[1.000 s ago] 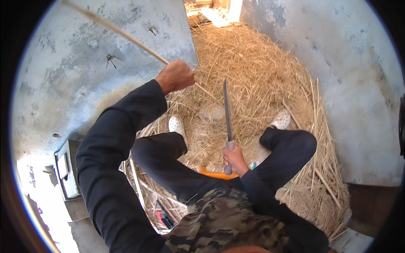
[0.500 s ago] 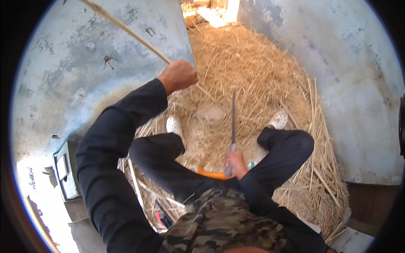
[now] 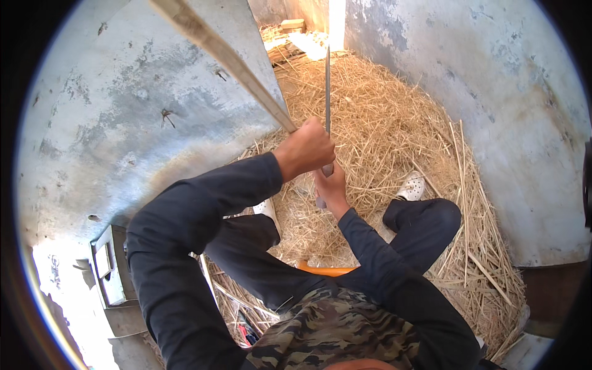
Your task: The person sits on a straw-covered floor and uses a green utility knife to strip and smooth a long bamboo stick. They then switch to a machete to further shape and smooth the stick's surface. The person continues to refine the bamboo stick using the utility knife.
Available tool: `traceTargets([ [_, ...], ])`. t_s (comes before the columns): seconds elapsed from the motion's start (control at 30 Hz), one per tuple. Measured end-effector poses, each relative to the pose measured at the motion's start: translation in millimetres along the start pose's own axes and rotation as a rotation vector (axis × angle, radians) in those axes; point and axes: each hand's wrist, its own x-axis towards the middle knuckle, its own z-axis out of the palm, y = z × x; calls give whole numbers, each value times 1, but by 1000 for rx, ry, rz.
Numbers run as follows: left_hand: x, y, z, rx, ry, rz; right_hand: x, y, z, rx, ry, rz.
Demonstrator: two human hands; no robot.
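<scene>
My left hand (image 3: 305,148) is closed around a long split bamboo strip (image 3: 231,61), which slants up and away to the far left. Closed too, my right hand (image 3: 333,190) grips the grey handle of a long knife (image 3: 327,89). Its narrow blade points up and away, seen nearly edge-on. Both hands are close together in front of me, the left just above the right. My left knuckles overlap the lower blade, and I cannot tell whether they touch it. The strip's lower end is hidden by my left hand.
Pale straw-like shavings (image 3: 382,117) cover the floor between two grey walls (image 3: 487,123). Longer strips (image 3: 464,203) lie at the right. My feet in white clogs (image 3: 412,185) are apart, with an orange bar-like thing (image 3: 330,271) between my thighs. A metal box (image 3: 111,265) stands at the left.
My right hand has lifted the knife up and forward from near my lap. My left hand has moved right and slightly down with the bamboo strip, bringing the hands together.
</scene>
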Motion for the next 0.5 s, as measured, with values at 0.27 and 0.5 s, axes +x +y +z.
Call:
traceTargets([
  [0.27, -77, -47, -91, -243, 1218, -623, 19, -53, 5, 72, -8, -142],
  [0.5, -53, -97, -13, -1539, 1357, -959, 12, -90, 40, 60, -177, -45],
])
